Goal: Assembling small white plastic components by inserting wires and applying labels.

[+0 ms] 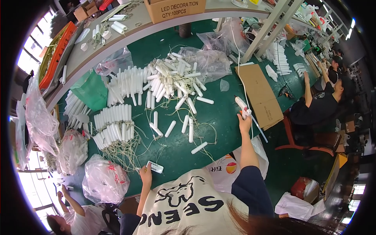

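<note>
My left hand [146,176] is at the near edge of the green table, its fingers closed on a flat white rectangular piece [155,167] with dark round spots in rows. My right hand [245,120], farther right, grips a white glue gun [241,104]; a long thin pale stick [260,130] reaches from its rear toward me. Between my hands several white tubes [170,128] with thin wires lie loose. A larger heap of wired white tubes [166,80] sits beyond them. To the left, more tubes [113,116] lie in rows, their wires [123,150] trailing toward my left hand.
A flat brown cardboard sheet [260,96] lies right of the glue gun, under a white cord. A stuffed clear bag [105,178] stands at left. Behind the table runs a raised grey shelf [129,29] with a carton [174,11]. Co-workers sit at right [323,103] and lower left [88,219].
</note>
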{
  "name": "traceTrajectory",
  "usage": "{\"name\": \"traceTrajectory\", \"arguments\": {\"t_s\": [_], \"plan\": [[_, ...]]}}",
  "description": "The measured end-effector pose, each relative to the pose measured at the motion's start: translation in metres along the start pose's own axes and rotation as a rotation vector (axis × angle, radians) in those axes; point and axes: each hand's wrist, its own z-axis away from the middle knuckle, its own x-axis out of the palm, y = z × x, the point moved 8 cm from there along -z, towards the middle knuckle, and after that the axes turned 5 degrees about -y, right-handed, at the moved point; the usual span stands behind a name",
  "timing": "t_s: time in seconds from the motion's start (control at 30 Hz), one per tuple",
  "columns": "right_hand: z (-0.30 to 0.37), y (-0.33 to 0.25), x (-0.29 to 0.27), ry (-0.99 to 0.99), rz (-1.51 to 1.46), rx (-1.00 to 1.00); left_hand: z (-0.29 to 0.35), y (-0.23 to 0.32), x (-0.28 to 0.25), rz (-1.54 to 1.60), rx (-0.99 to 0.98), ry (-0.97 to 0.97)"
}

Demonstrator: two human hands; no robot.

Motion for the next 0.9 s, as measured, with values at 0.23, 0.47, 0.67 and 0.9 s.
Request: {"name": "traceTrajectory", "arguments": {"t_s": [0.23, 0.47, 0.67, 0.9], "plan": [[0.004, 0.008, -0.021, 0.133, -0.211, -0.087, 0.001, 0.008, 0.002, -0.011, 0.018, -0.018], [0.001, 0.016, -0.018, 0.07, -0.029, -0.092, 0.001, -0.002, 0.0, -0.013, 0.025, -0.026], [0.006, 0.025, -0.02, 0.182, -0.288, -0.067, -0.004, -0.003, -0.001, -0.097, 0.089, -0.027], [0.075, -0.003, -0.046, 0.408, 0.079, -0.167, 0.008, 0.033, -0.004, -0.227, 0.247, 0.028]]}}
